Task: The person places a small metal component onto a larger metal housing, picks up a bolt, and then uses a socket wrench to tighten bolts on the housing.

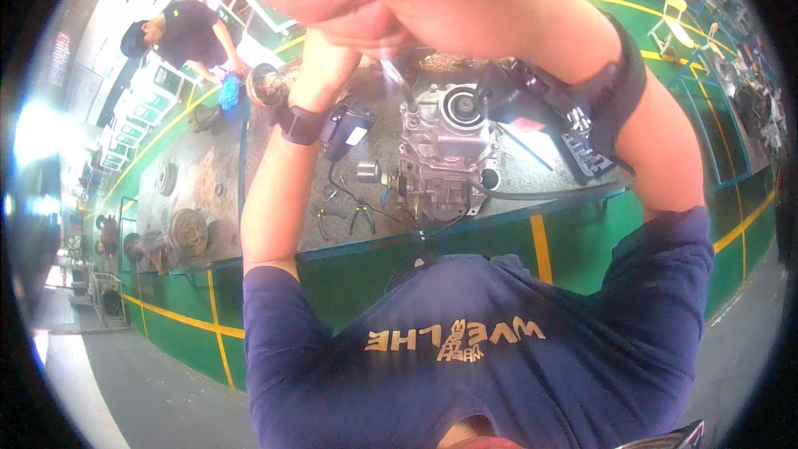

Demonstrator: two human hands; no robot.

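Observation:
My right hand [332, 4] is raised very near the camera, across the top of the view, its fingers washed out in glare. Behind it, my left hand [328, 66] shows only its lower part, fingers hidden. What either hand holds cannot be made out. A black band [301, 123] wraps my left wrist; a wide black strap [622, 75] circles my right forearm. Below them on the metal bench stands a grey gearbox housing [445, 145] with a round bearing opening. Next to my left wrist is a black boxy device [349, 131] with a cable.
A metal cylinder [368, 171] and pliers [362, 214] lie left of the housing. A black tool tray [582, 156] sits to its right. Round metal parts [189, 231] rest on the left bench. Another person [195, 37] holds something blue [229, 91]. A yellow chair [675, 23] stands far right.

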